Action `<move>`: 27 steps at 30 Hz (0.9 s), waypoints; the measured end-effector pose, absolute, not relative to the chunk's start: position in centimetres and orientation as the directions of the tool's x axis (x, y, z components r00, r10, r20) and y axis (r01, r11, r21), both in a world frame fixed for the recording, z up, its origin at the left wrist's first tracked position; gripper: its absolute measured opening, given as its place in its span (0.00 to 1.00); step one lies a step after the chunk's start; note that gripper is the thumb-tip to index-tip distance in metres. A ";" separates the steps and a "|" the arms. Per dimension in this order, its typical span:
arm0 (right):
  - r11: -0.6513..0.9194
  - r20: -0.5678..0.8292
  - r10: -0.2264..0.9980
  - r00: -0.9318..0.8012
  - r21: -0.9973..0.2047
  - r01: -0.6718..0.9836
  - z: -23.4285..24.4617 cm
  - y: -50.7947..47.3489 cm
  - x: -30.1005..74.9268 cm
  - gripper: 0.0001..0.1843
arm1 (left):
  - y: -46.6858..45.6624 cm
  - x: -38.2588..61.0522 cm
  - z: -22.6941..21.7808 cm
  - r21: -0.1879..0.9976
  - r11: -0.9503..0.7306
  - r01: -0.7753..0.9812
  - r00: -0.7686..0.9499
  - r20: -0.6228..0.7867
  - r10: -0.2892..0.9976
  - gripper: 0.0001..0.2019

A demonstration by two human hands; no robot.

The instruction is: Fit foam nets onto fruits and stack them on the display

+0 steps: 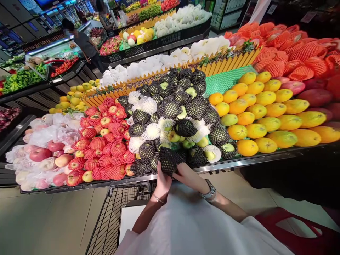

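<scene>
My left hand and my right hand both grip one fruit in a black foam net at the front edge of the fruit display. A thin bracelet circles my left wrist and a watch my right. Behind the held fruit rises a pile of green fruits in black and white nets. A white plastic bag hangs below my forearms and hides what lies under it.
Red-netted apples lie left of the pile, orange and yellow mangoes right. A wire shopping cart stands below the display's metal edge. A red basket sits at lower right. Another person stands far left.
</scene>
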State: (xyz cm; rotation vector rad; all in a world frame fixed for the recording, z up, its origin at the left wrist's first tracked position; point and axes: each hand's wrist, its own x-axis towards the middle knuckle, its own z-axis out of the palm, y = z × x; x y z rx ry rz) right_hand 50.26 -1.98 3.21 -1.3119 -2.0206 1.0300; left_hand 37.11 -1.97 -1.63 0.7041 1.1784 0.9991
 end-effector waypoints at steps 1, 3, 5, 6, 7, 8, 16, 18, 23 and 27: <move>0.228 -0.024 0.912 -0.411 -0.801 0.554 3.8 -2.3 50.8 0.11 | -1.9 37.1 -1.3 0.846 0.434 -0.309 0.053 -0.441 0.896 0.38; 0.256 -0.015 0.901 -0.433 -0.788 0.560 5.2 -3.0 52.2 0.12 | -1.6 37.1 -0.6 0.762 0.467 -0.448 0.022 -0.513 0.858 0.35; 0.331 0.060 0.869 -0.490 -0.807 0.489 6.5 -3.8 53.8 0.14 | -1.4 37.1 0.0 0.701 0.456 -0.548 0.010 -0.539 0.842 0.33; 0.350 0.085 0.847 -0.525 -0.832 0.430 7.1 -4.1 54.6 0.17 | -1.3 37.0 0.1 0.696 0.436 -0.570 0.004 -0.528 0.849 0.32; 0.344 0.105 0.834 -0.541 -0.866 0.362 7.4 -4.2 55.3 0.19 | -1.2 36.8 0.1 0.701 0.415 -0.580 -0.002 -0.511 0.860 0.32; 0.318 0.131 0.848 -0.513 -0.901 0.295 7.6 -4.2 55.9 0.19 | -1.1 36.5 0.1 0.711 0.399 -0.579 -0.009 -0.495 0.869 0.32; 0.293 0.224 0.950 -0.217 -0.878 0.377 3.4 -1.7 52.9 0.34 | -0.8 36.2 -0.6 0.831 0.445 -0.332 0.166 -0.413 0.895 0.35; 0.288 0.183 0.940 -0.288 -0.877 0.383 2.0 -1.7 51.9 0.34 | -0.2 36.8 -0.1 0.877 0.386 -0.285 0.151 -0.357 0.922 0.39; 0.288 0.222 0.953 -0.206 -0.873 0.393 -0.4 -1.2 52.8 0.31 | 2.8 38.0 -0.3 0.988 -0.071 0.140 0.062 0.063 0.996 0.49; 0.198 0.193 0.980 -0.053 -0.893 0.405 -1.5 -0.3 54.6 0.31 | 5.5 38.5 -1.7 0.800 -0.398 0.448 0.347 0.255 0.902 0.38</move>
